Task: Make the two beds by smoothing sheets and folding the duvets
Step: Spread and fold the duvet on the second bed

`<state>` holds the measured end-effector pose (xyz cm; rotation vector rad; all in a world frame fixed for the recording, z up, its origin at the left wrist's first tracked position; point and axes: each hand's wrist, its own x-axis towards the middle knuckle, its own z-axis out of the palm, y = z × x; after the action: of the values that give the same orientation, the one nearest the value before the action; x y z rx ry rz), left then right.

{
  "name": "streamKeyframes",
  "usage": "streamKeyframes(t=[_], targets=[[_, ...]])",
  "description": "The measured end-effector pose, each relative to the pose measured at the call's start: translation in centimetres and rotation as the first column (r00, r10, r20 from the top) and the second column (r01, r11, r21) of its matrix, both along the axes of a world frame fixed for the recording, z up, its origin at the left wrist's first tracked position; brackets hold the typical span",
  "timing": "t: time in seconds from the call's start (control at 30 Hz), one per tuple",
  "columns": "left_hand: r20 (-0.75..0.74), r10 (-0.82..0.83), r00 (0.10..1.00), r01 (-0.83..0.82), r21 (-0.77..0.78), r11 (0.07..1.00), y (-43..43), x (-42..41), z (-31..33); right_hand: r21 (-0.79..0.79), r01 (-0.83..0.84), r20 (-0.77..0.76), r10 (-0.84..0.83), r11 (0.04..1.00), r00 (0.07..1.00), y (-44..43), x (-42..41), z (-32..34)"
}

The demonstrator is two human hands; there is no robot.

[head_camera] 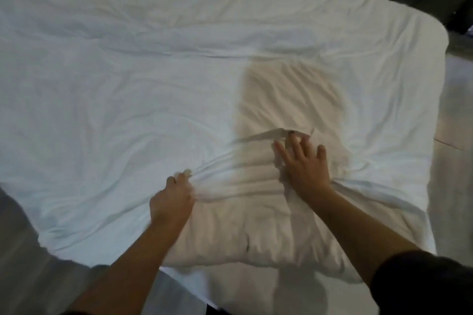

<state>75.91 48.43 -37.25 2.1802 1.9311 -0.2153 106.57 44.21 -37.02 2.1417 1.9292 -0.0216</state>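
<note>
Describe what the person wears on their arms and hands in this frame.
The left hand and the right hand are bare: no gloves, and no watch or rings show. Both forearms are uncovered. A dark sleeve covers the right arm from about the elbow up.

- Nothing readable on my feed: I can't make out any text, label, brand or number.
- The white duvet (153, 71) fills most of the view, and I see no print or tag on it.
</note>
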Motion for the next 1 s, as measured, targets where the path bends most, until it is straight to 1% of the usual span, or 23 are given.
streamKeyframes(t=[0.07,0.1,0.17,0.2,0.23,0.3,0.33,0.4,0.47,0.5,0.53,0.57,0.6,0.63,0.67,0.7,0.73,0.8,0.83,0.87,0.93,1.0], targets=[[-0.009,0.01,1.0,-0.01,-0.039,0.999,0.8,0.0,-0.7,-0.074,0.096,0.021,-0.095,0.993,0.995,1.9,-1.2,-0.2],[-0.004,0.047,0.999,-0.047,-0.093,0.995,1.3,0.1,-1.1,-0.115,0.136,0.019,-0.135,0.984,0.991,2.7,-1.7,-0.1],[0.038,0.119,0.992,-0.11,-0.183,0.977,2.5,0.4,-1.0,-0.187,0.218,-0.049,-0.23,0.958,0.972,4.0,-2.2,0.3],[0.087,0.136,0.987,-0.12,-0.176,0.977,3.3,0.6,-0.6,-0.2,0.246,-0.086,-0.268,0.948,0.96,4.6,-2.1,0.7],[0.134,0.115,0.984,-0.097,-0.133,0.986,4.7,0.9,0.2,-0.192,0.275,-0.113,-0.3,0.942,0.947,5.1,-1.8,1.1],[0.216,0.012,0.976,-0.009,-0.017,1.0,8.3,2.6,3.0,-0.123,0.356,-0.174,-0.374,0.926,0.911,5.8,-0.7,2.2],[0.259,-0.028,0.965,0.017,0.047,0.999,10.6,4.0,4.6,-0.057,0.412,-0.221,-0.414,0.909,0.883,6.3,0.2,2.8],[0.35,-0.093,0.932,0.026,0.19,0.981,15.7,7.8,7.8,0.094,0.516,-0.312,-0.467,0.851,0.827,7.8,2.2,4.2],[0.446,-0.161,0.881,0.02,0.304,0.952,20.4,11.9,10.2,0.227,0.548,-0.342,-0.461,0.805,0.819,10.2,4.5,5.9],[0.498,-0.189,0.847,0.04,0.295,0.955,22.1,13.6,10.6,0.245,0.542,-0.309,-0.464,0.804,0.83,11.4,5.5,6.5],[0.521,-0.203,0.829,0.097,0.225,0.97,23.2,15.0,10.4,0.214,0.521,-0.215,-0.48,0.826,0.85,12.3,6.3,6.8],[0.499,-0.215,0.839,0.182,0.114,0.977,23.6,16.1,9.5,0.132,0.506,-0.073,-0.501,0.852,0.862,12.6,6.8,6.9],[0.434,-0.239,0.869,0.266,-0.002,0.964,23.1,16.6,8.2,0.058,0.492,0.064,-0.495,0.869,0.867,12.5,7.0,6.5],[0.345,-0.28,0.896,0.331,-0.096,0.939,22.0,16.6,6.4,0.008,0.466,0.141,-0.462,0.885,0.876,11.9,6.8,5.7],[0.269,-0.332,0.904,0.382,-0.163,0.91,20.3,16.1,4.7,-0.022,0.418,0.157,-0.41,0.908,0.898,11.0,6.4,4.6],[0.215,-0.392,0.894,0.435,-0.215,0.874,18.4,15.3,3.0,-0.048,0.364,0.106,-0.357,0.93,0.928,9.9,5.7,3.5],[0.183,-0.456,0.871,0.489,-0.247,0.836,16.4,14.1,1.6,-0.091,0.318,0.014,-0.318,0.944,0.948,8.7,4.9,2.5],[0.159,-0.57,0.806,0.592,-0.23,0.772,12.8,10.6,-0.7,-0.181,0.214,-0.149,-0.242,0.96,0.959,5.9,3.1,1.2],[0.143,-0.625,0.768,0.64,-0.205,0.74,11.3,8.8,-1.3,-0.206,0.151,-0.186,-0.19,0.967,0.964,4.3,2.4,0.6],[0.102,-0.696,0.71,0.702,-0.171,0.691,10.1,7.1,-1.9,-0.212,0.092,-0.197,-0.135,0.973,0.971,2.5,1.8,0.0],[-0.001,-0.804,0.595,0.789,-0.193,0.584,9.1,4.7,-3.0,-0.268,0.036,-0.175,-0.085,0.963,0.981,-0.6,1.2,-1.4],[-0.086,-0.806,0.586,0.765,-0.269,0.585,9.4,4.5,-3.6,-0.307,0.052,-0.144,-0.1,0.95,0.984,-2.3,1.4,-2.7]])
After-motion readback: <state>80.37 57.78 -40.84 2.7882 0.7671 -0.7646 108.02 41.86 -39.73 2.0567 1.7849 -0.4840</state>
